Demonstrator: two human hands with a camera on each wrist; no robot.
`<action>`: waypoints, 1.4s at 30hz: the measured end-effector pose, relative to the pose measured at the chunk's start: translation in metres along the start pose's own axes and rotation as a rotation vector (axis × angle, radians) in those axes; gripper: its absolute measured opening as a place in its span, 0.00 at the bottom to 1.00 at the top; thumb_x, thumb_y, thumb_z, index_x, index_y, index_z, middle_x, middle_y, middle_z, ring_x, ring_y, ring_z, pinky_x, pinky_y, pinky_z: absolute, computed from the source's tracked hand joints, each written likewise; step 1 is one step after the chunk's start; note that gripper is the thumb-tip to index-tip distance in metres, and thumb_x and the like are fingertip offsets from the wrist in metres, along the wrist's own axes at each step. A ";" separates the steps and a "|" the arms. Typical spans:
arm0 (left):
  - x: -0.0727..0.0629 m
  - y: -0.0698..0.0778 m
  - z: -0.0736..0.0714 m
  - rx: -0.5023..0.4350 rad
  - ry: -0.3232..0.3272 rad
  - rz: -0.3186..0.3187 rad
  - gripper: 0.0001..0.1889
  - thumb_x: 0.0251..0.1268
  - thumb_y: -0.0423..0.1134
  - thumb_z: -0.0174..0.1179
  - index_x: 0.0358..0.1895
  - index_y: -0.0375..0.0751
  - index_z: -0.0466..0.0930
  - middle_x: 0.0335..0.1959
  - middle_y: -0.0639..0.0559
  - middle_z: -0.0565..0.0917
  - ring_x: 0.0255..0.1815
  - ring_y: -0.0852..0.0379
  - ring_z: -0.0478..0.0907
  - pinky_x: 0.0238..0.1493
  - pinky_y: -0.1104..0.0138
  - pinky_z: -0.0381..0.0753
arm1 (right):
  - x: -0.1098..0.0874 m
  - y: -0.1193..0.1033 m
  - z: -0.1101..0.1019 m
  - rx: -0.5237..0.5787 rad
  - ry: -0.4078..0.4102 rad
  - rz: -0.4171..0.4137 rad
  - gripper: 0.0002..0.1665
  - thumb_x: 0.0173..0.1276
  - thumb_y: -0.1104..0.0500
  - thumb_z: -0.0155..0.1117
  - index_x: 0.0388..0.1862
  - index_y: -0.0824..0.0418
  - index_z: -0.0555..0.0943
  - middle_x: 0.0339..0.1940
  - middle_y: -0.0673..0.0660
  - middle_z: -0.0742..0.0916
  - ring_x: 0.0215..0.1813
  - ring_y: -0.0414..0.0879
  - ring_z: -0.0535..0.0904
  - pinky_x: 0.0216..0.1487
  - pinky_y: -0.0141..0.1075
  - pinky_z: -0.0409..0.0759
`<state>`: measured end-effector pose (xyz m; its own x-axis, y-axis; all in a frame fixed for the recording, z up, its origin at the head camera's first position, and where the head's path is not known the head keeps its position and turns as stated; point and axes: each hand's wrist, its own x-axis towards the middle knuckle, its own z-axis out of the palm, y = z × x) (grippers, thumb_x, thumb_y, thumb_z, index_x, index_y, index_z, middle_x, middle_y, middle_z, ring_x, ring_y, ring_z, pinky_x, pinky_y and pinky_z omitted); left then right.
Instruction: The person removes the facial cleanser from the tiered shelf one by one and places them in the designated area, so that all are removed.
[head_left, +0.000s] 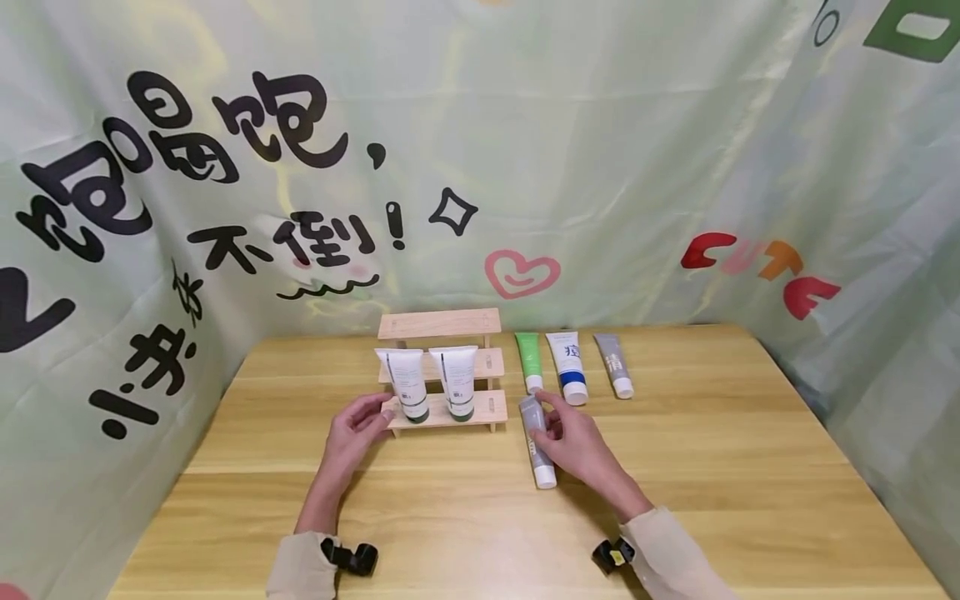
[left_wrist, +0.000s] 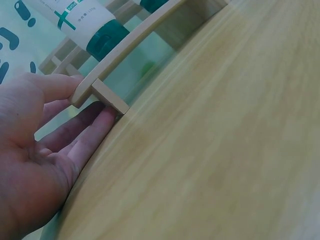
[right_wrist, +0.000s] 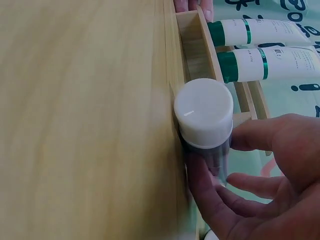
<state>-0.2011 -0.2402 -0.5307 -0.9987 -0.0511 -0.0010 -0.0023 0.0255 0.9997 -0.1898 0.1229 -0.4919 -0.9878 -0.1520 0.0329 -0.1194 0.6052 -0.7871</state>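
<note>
A three-step wooden rack (head_left: 442,421) stands at the middle left of the table. Two white tubes with dark green caps, a left one (head_left: 406,379) and a right one (head_left: 456,379), stand cap-down on its lowest step. My left hand (head_left: 356,433) holds that step's left end, thumb on top and fingers underneath, as the left wrist view shows. Right of the rack, my right hand (head_left: 573,437) grips a grey tube (head_left: 536,433) with a white cap (right_wrist: 204,112). Its cap points toward me, and thumb and fingers lie on opposite sides of the tube.
Behind my right hand lie a green tube (head_left: 528,358), a white tube with a blue band (head_left: 567,362) and another grey tube (head_left: 613,362). A printed cloth (head_left: 600,167) hangs behind the wooden table (head_left: 712,467) and along its sides.
</note>
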 end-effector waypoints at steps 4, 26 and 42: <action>-0.002 -0.001 0.002 0.005 -0.001 -0.006 0.21 0.71 0.32 0.66 0.65 0.32 0.77 0.65 0.37 0.78 0.51 0.56 0.83 0.48 0.62 0.89 | -0.002 0.001 -0.001 -0.011 -0.025 0.019 0.35 0.67 0.66 0.72 0.72 0.63 0.72 0.36 0.55 0.83 0.36 0.46 0.77 0.33 0.34 0.79; -0.001 0.001 0.000 0.035 0.012 -0.015 0.21 0.71 0.34 0.67 0.64 0.35 0.78 0.64 0.39 0.78 0.50 0.55 0.83 0.48 0.63 0.89 | -0.002 0.005 -0.009 0.168 -0.065 0.161 0.28 0.71 0.66 0.69 0.68 0.68 0.74 0.40 0.59 0.79 0.32 0.48 0.80 0.23 0.39 0.87; -0.001 -0.001 0.000 0.021 0.004 -0.008 0.22 0.71 0.33 0.66 0.65 0.33 0.77 0.65 0.38 0.78 0.50 0.56 0.83 0.48 0.63 0.89 | -0.002 0.002 -0.028 0.253 -0.042 0.077 0.26 0.76 0.69 0.60 0.70 0.70 0.72 0.46 0.65 0.81 0.40 0.56 0.83 0.31 0.42 0.90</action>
<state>-0.2000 -0.2399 -0.5317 -0.9984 -0.0550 -0.0093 -0.0118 0.0460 0.9989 -0.1905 0.1467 -0.4765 -0.9873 -0.1488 -0.0548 -0.0098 0.4020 -0.9156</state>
